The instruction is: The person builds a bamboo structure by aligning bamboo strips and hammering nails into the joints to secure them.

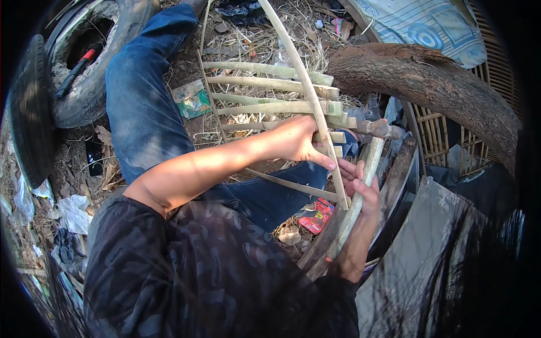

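Note:
My left hand (301, 141) is closed on a long pale bamboo strip (304, 73), its thumb pressed along the near side. The strip slants across the ends of several bamboo slats (270, 84) lying side by side. My right hand (363, 188) grips the pale wooden handle of a hammer (355, 208), with its thumb over the handle. The hammer's metal head (378, 129) points away from me, close to the slat ends. Fingertips of the right hand are near the strip, beside my left thumb; whether they touch it I cannot tell.
A thick log (422, 73) lies at the far right, beside a woven bamboo panel (434, 132) and a patterned cloth (422, 28). Old tires (84, 112) stand at the left, with a black-and-red tool (79, 69) inside one. A red packet (317, 216) sits near my leg (146, 101).

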`<state>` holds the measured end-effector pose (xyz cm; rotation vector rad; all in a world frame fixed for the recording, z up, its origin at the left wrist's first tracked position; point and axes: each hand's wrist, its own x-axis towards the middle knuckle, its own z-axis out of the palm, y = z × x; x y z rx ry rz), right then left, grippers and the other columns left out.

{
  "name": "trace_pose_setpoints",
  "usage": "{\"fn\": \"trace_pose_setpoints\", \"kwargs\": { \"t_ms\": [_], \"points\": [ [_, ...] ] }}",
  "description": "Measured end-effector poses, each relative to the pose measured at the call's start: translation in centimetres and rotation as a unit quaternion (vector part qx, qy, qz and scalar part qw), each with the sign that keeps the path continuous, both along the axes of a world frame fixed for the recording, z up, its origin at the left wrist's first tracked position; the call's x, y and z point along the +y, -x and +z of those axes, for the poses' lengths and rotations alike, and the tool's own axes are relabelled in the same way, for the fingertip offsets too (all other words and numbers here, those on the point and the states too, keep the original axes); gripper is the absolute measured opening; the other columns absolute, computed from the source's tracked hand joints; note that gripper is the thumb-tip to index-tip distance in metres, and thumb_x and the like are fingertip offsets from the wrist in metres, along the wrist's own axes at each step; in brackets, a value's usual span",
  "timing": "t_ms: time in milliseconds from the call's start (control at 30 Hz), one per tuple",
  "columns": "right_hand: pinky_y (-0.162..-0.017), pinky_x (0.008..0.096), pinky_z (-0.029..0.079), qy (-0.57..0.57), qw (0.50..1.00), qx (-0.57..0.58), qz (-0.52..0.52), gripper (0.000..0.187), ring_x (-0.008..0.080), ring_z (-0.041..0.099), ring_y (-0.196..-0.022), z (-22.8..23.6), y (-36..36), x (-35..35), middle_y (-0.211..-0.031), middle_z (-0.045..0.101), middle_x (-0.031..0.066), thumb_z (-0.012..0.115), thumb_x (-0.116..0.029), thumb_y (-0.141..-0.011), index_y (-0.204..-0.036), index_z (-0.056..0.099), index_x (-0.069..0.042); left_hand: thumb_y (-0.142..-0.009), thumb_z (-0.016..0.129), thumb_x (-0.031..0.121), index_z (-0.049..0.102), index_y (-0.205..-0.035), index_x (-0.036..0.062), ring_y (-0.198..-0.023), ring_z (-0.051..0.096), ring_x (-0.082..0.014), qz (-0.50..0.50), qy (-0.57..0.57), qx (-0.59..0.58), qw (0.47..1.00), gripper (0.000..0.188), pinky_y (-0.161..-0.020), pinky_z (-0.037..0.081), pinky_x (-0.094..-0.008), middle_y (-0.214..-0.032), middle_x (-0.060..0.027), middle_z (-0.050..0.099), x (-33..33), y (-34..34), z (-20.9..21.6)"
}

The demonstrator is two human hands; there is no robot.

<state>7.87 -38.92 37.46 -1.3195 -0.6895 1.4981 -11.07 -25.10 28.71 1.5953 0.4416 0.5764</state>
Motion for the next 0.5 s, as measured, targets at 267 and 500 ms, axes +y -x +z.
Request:
{"fn": "trace_pose_setpoints", "kwargs": {
  "t_ms": [267, 500],
  "points": [
    [-0.099, 0.0451, 0.044, -0.029, 0.973, -0.228, 0.009, 0.023, 0.0339, 0.062, -0.106, 3.5, -0.2, 2.5, -0.112, 0.061, 0.0289, 0.065, 0.0, -0.075, -0.074, 0.043, -0.008, -0.063, 0.085, 0.043, 0.068, -0.095, 0.0035, -0.057, 0.045, -0.0107, -0.005, -0.015, -0.034, 0.999, 0.054, -0.052, 0.036, -0.0292, -0.06, 0.0033, 0.049, 0.8, -2.7, -1.0],
    [-0.084, 0.0369, 0.053, -0.031, 0.956, -0.291, 0.027, 0.026, 0.0259, 0.064, -0.095, 4.5, 1.6, 4.7, -0.101, 0.064, 0.0256, 0.069, -0.001, -0.076, -0.068, 0.045, -0.005, -0.079, 0.075, 0.039, 0.06, -0.12, 0.0043, -0.11, 0.055, -0.0211, -0.167, -0.007, 0.02, 0.986, 0.055, -0.095, 0.044, -0.0344, -0.118, -0.0149, 0.06, 2.5, -1.2, 0.6]
  ]
}}
